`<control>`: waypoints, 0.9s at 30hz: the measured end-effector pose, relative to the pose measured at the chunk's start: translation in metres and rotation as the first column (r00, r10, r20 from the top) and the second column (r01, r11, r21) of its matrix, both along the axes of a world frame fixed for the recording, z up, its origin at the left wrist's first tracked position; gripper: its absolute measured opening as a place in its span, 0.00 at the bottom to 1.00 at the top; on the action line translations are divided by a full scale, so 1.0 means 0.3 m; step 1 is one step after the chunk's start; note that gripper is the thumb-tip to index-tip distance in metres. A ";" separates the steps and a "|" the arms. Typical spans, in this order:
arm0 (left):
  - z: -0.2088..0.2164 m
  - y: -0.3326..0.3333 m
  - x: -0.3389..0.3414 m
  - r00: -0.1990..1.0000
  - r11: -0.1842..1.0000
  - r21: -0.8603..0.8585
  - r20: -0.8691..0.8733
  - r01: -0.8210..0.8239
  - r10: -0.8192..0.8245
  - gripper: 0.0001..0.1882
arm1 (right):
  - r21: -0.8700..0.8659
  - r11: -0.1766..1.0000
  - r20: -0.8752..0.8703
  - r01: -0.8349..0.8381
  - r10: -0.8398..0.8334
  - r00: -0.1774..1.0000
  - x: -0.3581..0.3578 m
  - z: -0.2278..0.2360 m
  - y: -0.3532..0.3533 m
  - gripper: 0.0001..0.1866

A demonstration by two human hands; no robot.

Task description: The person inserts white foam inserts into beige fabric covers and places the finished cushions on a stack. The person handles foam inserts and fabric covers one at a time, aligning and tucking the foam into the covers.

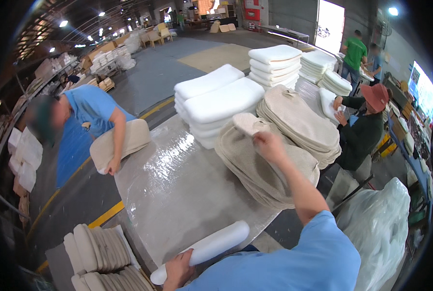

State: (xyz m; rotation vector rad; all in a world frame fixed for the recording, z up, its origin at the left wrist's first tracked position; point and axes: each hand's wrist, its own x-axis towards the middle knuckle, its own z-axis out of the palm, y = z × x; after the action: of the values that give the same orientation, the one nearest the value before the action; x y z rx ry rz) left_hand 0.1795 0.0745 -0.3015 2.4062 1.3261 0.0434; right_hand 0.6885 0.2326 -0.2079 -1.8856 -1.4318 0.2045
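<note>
Near the table's front edge, my left hand (pixel 179 269) is wrapped round a white foam pad (pixel 221 240), which stands on its long edge. My right arm reaches forward over a stack of beige fabric covers (pixel 248 169). At the far end of that stack, my right hand (pixel 271 147) is closed on the raised end of the top beige fabric cover (pixel 249 124). Its fingertips are partly hidden and slightly blurred. Another stack of beige covers (pixel 299 119) lies just beyond, to the right.
Tall piles of white foam pads (pixel 224 99) stand on the plastic-wrapped table (pixel 163 194). A person in blue (pixel 97 109) handles a beige cushion at the left; another in a red hat (pixel 367 128) works at the right. Covered cushions (pixel 97 250) fill the near left; a plastic-wrapped bundle (pixel 376 233) stands near right.
</note>
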 end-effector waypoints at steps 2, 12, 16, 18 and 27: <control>0.062 -0.027 -0.055 0.996 0.999 -0.018 -0.081 -0.045 0.043 0.32 | 0.106 0.983 -0.079 -0.149 0.158 0.984 -0.091 0.186 -0.009 0.11; -0.005 -0.100 -0.185 0.974 0.958 -0.216 0.167 0.186 -0.151 0.28 | 0.236 0.904 -0.031 -0.356 0.374 0.927 -0.308 0.492 -0.152 0.09; 0.037 0.003 -0.280 0.901 0.805 -0.547 0.431 0.228 0.038 0.38 | 0.215 0.834 -0.082 -0.509 0.534 0.841 -0.448 0.529 -0.180 0.09; 0.083 0.049 -0.236 0.737 0.751 -0.643 0.580 0.152 0.348 0.37 | 0.249 0.774 -0.097 -0.583 0.618 0.780 -0.524 0.541 -0.185 0.09; 0.139 0.119 -0.125 -0.129 0.750 -0.661 0.744 -0.002 0.656 0.07 | 0.263 0.752 -0.123 -0.605 0.648 0.752 -0.623 0.361 -0.250 0.08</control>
State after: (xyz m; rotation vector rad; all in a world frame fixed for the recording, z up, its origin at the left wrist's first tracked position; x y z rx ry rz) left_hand 0.1420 0.1102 -0.2597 0.7909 0.8795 1.2613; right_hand 0.5015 0.1576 -0.0997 -1.1095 -1.8192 0.5383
